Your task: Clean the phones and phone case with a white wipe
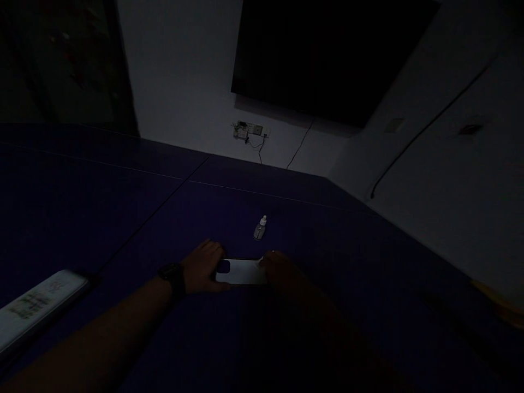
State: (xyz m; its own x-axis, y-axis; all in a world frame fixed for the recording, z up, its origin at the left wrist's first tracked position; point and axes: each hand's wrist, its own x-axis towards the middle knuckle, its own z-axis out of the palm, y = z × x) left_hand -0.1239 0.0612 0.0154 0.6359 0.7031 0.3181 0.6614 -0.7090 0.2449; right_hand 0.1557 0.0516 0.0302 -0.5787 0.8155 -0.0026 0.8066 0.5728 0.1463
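Observation:
A pale phone case [244, 272] with a square camera cutout lies flat on the dark blue surface. Its left end is gripped by my left hand [203, 267], fingers along the far edge and thumb along the near edge. My right hand [280, 268] is closed over the right end of the case. A small white bit shows at its fingertips, too dim to name, and the rest is hidden under the hand. Just beyond the case stands a small clear dropper bottle [259, 229] with a white top, touched by neither hand.
A long white box [41, 305] with printing lies at the left. The blue surface [155, 169] runs to a wall with sockets and cables [248, 130], below a large dark screen [327, 60]. A yellowish object [497, 300] sits at the right edge. Lighting is very dim.

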